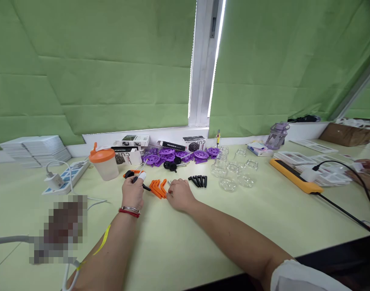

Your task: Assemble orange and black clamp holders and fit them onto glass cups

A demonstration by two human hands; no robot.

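My left hand is closed around a black part with a thin metal rod that points up and away; its exact kind is not clear. An orange and black piece shows just beyond these fingers. My right hand rests on the table with its fingers curled down, and a small shiny metal tip peeks out beside them; whatever they grip is mostly hidden. Between the hands lie several bent orange pieces. Several short black bent pieces sit right of my right hand.
Purple wheel-like parts, black knobs and cup-holder boxes line the back. Clear plastic bottles stand to the right, an orange-lidded cup to the left. A yellow power strip lies near another person's hand.
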